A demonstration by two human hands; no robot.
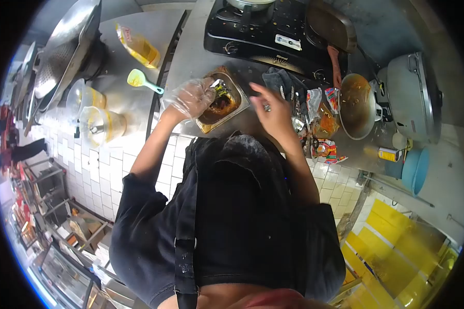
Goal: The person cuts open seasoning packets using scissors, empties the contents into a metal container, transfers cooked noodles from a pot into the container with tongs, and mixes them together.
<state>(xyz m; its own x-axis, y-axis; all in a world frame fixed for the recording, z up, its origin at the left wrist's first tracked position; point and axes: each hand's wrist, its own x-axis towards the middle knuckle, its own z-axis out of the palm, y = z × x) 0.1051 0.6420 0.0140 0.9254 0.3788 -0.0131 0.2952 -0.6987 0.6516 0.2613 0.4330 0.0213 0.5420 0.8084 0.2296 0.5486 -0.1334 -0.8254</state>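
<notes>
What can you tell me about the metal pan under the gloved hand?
The metal pan is roughly rectangular with rounded corners, silvery, its rim stained orange-brown. It lies flat and slightly turned on the steel counter, nearer the body than the black stove. Brown residue or sauce coats the inside, with dark, yellow-green and shiny bits visible. The gloved left hand covers its left side; whether it touches the rim is unclear. The bare right hand is beside it.

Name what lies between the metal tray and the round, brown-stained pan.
In the head view, the stretch is not bare: the right hand is nearer the metal tray, and a clutter of packets lies nearer the round pan.
</notes>
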